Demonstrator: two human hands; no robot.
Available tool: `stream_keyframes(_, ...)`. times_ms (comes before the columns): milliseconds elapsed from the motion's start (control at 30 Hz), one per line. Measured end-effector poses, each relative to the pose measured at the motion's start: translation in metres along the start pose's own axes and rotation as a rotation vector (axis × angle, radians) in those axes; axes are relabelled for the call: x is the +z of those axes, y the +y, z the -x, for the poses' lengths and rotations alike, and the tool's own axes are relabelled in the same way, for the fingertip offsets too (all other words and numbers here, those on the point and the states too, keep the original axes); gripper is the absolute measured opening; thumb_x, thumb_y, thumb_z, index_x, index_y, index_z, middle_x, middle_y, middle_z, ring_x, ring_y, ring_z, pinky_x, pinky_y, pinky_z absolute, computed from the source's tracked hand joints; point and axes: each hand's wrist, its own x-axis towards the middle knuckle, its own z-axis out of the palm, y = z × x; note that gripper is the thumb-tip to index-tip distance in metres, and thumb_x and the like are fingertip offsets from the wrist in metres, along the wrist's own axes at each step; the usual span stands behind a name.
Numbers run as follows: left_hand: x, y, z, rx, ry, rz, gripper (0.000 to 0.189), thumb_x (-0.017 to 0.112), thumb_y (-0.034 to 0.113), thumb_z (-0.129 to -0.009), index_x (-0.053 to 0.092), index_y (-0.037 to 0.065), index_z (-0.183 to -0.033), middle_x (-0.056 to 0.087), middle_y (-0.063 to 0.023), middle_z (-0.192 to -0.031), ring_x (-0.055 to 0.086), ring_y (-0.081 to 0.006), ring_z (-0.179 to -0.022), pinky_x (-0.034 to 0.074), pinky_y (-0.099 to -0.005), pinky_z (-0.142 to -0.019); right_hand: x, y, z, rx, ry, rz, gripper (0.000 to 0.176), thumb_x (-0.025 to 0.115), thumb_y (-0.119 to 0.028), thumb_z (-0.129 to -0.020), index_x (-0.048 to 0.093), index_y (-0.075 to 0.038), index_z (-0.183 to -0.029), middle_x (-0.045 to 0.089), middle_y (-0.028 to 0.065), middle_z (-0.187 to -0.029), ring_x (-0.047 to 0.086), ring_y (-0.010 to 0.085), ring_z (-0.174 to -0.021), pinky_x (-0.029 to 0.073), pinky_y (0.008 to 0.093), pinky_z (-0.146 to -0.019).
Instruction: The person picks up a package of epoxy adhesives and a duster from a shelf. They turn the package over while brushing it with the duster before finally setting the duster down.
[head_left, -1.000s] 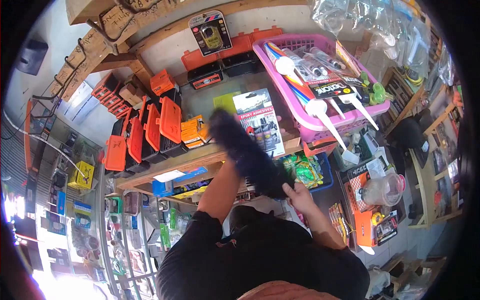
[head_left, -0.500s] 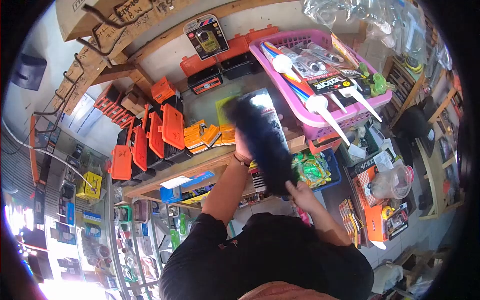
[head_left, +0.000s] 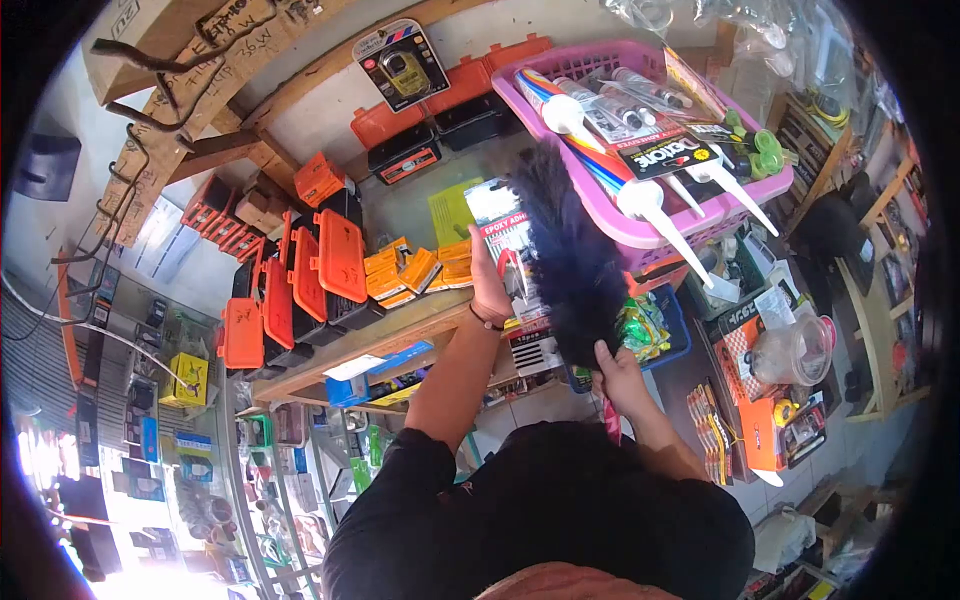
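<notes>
A dark, fluffy duster (head_left: 572,260) slants up from my right hand (head_left: 622,380), which is closed around its lower end. My left hand (head_left: 488,280) grips the left edge of an upright card pack of epoxy adhesive (head_left: 507,235), with a red and black print on it. The duster's fibres overlap the right side of the pack. Part of the pack and the duster's handle are hidden. Below the pack is a striped black-and-white card (head_left: 535,355).
A pink basket (head_left: 640,235) of glue tubes and nozzles stands at the upper right. Orange-lidded boxes (head_left: 342,255) and small yellow boxes (head_left: 420,270) line the wooden shelf's left side. A blue tray (head_left: 678,335) with green packets lies to the right, below the basket.
The duster has swung to the right across the pack, uncovering its printed front. My right hand has shifted slightly right, while my left hand keeps its hold on the pack.
</notes>
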Motion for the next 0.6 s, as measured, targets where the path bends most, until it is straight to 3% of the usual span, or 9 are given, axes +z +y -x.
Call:
stream_keyframes(67,0.011,-0.002,0.002,-0.09,-0.163,0.197,0.075,0.032,0.061,-0.085,0.028,0.005,-0.134,0.039,-0.017,-0.132,0.045,-0.034,-0.116,0.043,-0.0466,-0.091,-0.003,0.002,-0.001,0.059,-0.005,-0.067,0.035,0.052,-0.033,-0.089,0.05,-0.007,-0.066,0.046,0.0007,-0.051,0.042,0.0093,-0.038,0.032,0.0248,-0.036)
stream_keyframes(133,0.001,-0.003,0.001,-0.106,-0.288,-0.096,0.078,0.035,0.066,-0.081,0.034,0.006,-0.131,0.042,-0.0194,-0.129,0.05,-0.033,-0.109,0.047,-0.0427,-0.085,-0.01,0.008,-0.005,-0.1,-0.142,0.478,0.037,0.052,-0.038,-0.088,0.051,-0.004,-0.075,0.043,0.0017,-0.049,0.043,0.0121,-0.041,0.034,0.0272,-0.039)
stream_keyframes(167,-0.002,-0.005,0.001,-0.164,-0.338,0.056,0.074,0.037,0.062,-0.082,0.034,0.006,-0.131,0.042,-0.0192,-0.128,0.052,-0.0318,-0.107,0.05,-0.0418,-0.081,-0.009,0.013,-0.006,-0.348,-0.014,0.577,0.035,0.051,-0.038,-0.089,0.049,-0.007,-0.073,0.044,0.0004,-0.05,0.04,0.0092,-0.039,0.032,0.0235,-0.037)
stream_keyframes(200,-0.005,-0.004,0.0,-0.165,-0.339,0.057,0.074,0.037,0.062,-0.082,0.034,0.006,-0.131,0.042,-0.0192,-0.128,0.052,-0.0318,-0.107,0.05,-0.0418,-0.081,-0.007,0.01,-0.005,-0.348,-0.012,0.577,0.035,0.051,-0.038,-0.089,0.049,-0.007,-0.073,0.044,0.0004,-0.05,0.04,0.0092,-0.039,0.032,0.0235,-0.037)
stream_keyframes(267,-0.016,-0.002,-0.002,-0.056,0.0,0.118,0.069,0.04,0.057,-0.084,0.033,0.005,-0.131,0.041,-0.0182,-0.129,0.054,-0.0309,-0.104,0.051,-0.0421,-0.078,-0.003,-0.001,-0.003,-0.024,0.062,-0.118,0.041,0.053,-0.037,-0.088,0.045,-0.006,-0.062,0.045,0.0034,-0.051,0.041,0.0123,-0.04,0.034,0.0269,-0.039)
stream_keyframes(333,-0.006,-0.001,0.001,-0.065,-0.093,0.167,0.065,0.039,0.055,-0.086,0.037,0.005,-0.127,0.048,-0.0161,-0.123,0.056,-0.0279,-0.1,0.051,-0.0425,-0.078,-0.005,0.0,-0.002,0.022,-0.002,-0.205,0.041,0.053,-0.036,-0.088,0.045,-0.006,-0.061,0.045,0.0027,-0.051,0.04,0.0121,-0.04,0.033,0.0271,-0.038)
stream_keyframes(467,-0.002,-0.009,0.003,-0.11,-0.104,-0.089,0.067,0.035,0.061,-0.084,0.044,0.007,-0.122,0.056,-0.013,-0.112,0.058,-0.0247,-0.097,0.05,-0.0411,-0.08,-0.014,0.011,-0.005,-0.125,-0.064,0.546,0.032,0.05,-0.035,-0.09,0.047,-0.006,-0.076,0.039,-0.0015,-0.05,0.038,0.0092,-0.039,0.031,0.0245,-0.035)
stream_keyframes(533,-0.005,0.0,0.004,-0.088,0.042,0.085,0.067,0.038,0.058,-0.085,0.038,0.006,-0.127,0.048,-0.0151,-0.123,0.055,-0.0298,-0.103,0.05,-0.0442,-0.081,-0.008,0.007,-0.005,-0.038,0.012,-0.175,0.032,0.053,-0.035,-0.088,0.048,-0.006,-0.075,0.041,-0.0004,-0.049,0.039,0.009,-0.04,0.031,0.0251,-0.036)
stream_keyframes(600,0.001,-0.001,0.004,-0.119,-0.011,0.102,0.064,0.037,0.055,-0.086,0.037,0.006,-0.128,0.046,-0.0161,-0.124,0.053,-0.0325,-0.105,0.051,-0.0455,-0.077,-0.01,0.006,-0.002,-0.006,-0.014,-0.236,0.033,0.053,-0.036,-0.088,0.048,-0.006,-0.076,0.041,-0.0009,-0.05,0.039,0.0076,-0.04,0.03,0.0247,-0.036)
